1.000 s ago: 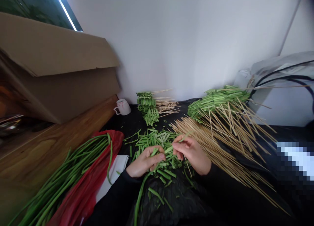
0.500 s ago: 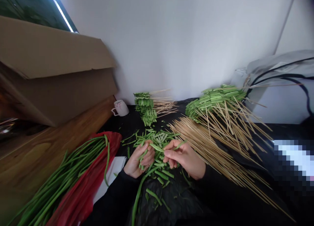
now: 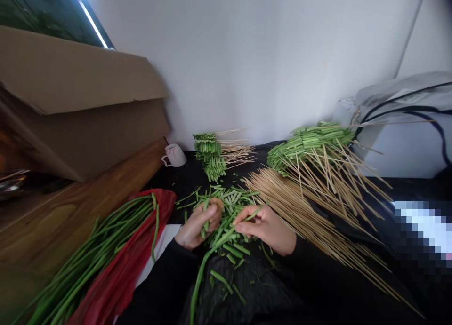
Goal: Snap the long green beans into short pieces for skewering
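Observation:
My left hand [image 3: 200,225] is closed around short pieces of green long bean [image 3: 205,217], whose ends show by the fingers. Facing it, my right hand [image 3: 267,228] pinches a long bean [image 3: 200,278] between thumb and forefinger. This bean trails down and left toward the lower edge, and a green end also sticks out above the right fingers. A gap separates the two hands. Beneath and beyond them lies a pile of cut bean pieces [image 3: 231,196] on black plastic sheeting [image 3: 261,287].
Whole long beans [image 3: 95,249] lie on a red bag [image 3: 106,287] at left. Bean-threaded skewers form one stack [image 3: 210,155] behind and another [image 3: 314,141] at right. Bare bamboo skewers [image 3: 300,207] lie beside my right hand. A mug [image 3: 174,155] stands near a cardboard box [image 3: 116,122].
The bean that stretched between both hands no longer reaches the left one. My left fingers have curled inward, and the long trailing bean now meets my right fingertips.

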The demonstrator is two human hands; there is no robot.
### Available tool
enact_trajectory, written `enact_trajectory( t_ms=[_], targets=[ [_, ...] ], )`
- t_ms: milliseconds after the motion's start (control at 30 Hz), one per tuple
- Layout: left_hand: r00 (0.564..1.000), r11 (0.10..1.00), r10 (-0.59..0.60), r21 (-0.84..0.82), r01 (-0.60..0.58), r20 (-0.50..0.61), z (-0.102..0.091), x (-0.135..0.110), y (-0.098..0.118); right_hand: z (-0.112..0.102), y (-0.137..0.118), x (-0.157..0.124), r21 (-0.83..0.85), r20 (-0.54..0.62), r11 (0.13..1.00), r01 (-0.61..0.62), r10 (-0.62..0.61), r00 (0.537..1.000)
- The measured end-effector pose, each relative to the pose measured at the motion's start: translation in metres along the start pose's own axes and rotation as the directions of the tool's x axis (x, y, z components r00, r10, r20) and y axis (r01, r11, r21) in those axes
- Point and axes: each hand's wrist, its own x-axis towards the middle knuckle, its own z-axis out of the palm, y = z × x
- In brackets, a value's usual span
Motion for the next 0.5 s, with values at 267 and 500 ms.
enact_trajectory(
  t_ms=[267,500],
  targets=[
    [0.972,0.892,-0.199,0.434,0.128,0.123,0.0105,-0.0077,-0.0067,-0.0019,0.0003,0.0015,0.075,-0.063,0.995,0.072,-0.067,0.996],
    [0.983,0.886,-0.111,0.462,0.029,0.150,0.0116,-0.0075,-0.0053,-0.0027,0.0036,0.0029,0.066,-0.103,0.995,0.073,-0.066,0.993]
  ],
)
